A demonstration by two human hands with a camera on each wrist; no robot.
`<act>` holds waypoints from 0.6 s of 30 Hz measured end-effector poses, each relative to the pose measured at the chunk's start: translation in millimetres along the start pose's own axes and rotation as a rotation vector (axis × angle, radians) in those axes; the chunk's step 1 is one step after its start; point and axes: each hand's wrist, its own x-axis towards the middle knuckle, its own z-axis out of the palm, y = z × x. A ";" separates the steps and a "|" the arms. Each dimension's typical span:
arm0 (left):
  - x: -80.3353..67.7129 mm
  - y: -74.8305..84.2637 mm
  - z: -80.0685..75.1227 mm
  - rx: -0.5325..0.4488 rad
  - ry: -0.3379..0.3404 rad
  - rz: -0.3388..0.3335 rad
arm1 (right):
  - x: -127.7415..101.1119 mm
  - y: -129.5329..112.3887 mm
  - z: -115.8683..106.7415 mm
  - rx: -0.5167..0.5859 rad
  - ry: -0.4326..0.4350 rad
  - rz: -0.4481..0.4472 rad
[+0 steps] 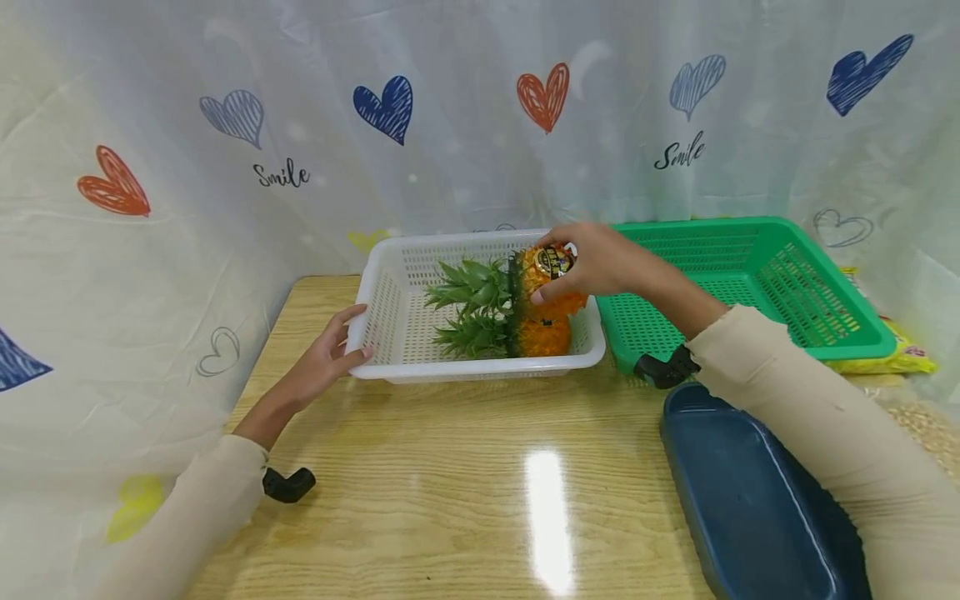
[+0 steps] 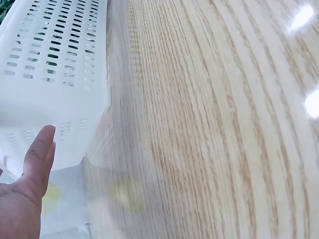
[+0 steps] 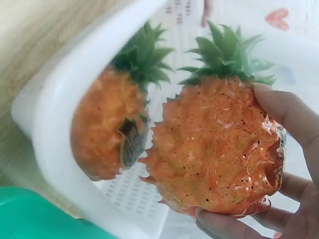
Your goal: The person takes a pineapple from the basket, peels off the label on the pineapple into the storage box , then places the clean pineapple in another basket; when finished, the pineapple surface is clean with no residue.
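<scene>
A white perforated basket (image 1: pixel 397 317) stands on the wooden table. One orange pineapple (image 1: pixel 540 336) lies inside it on its side, its green crown pointing left. My right hand (image 1: pixel 592 260) grips a second pineapple (image 1: pixel 546 275) just above the first, over the basket's right end. In the right wrist view the held pineapple (image 3: pixel 214 144) sits between my thumb and fingers (image 3: pixel 284 112), with the lying pineapple (image 3: pixel 107 129) beside it against the basket wall (image 3: pixel 55 139). My left hand (image 1: pixel 333 354) rests with straight fingers against the basket's left end; the left wrist view shows the thumb (image 2: pixel 40 154) on the white basket wall (image 2: pixel 50 94).
A green perforated basket (image 1: pixel 750 275) stands to the right of the white one. A dark blue tray (image 1: pixel 742 492) lies at the near right. A yellow packet (image 1: pixel 900 354) shows behind the green basket. A heart-printed curtain surrounds the table.
</scene>
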 end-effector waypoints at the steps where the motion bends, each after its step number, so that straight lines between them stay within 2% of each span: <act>1: -0.1 0.1 0.2 -0.001 -0.001 0.001 | -3.3 -0.8 0.5 0.000 -0.001 0.001; 11: -0.5 1.3 1.2 0.000 -0.002 0.000 | -39.1 -10.4 5.5 -0.032 0.018 -0.010; 18: 0.4 -0.1 0.7 -0.008 -0.004 0.000 | -60.4 -13.9 16.5 0.005 -0.003 -0.024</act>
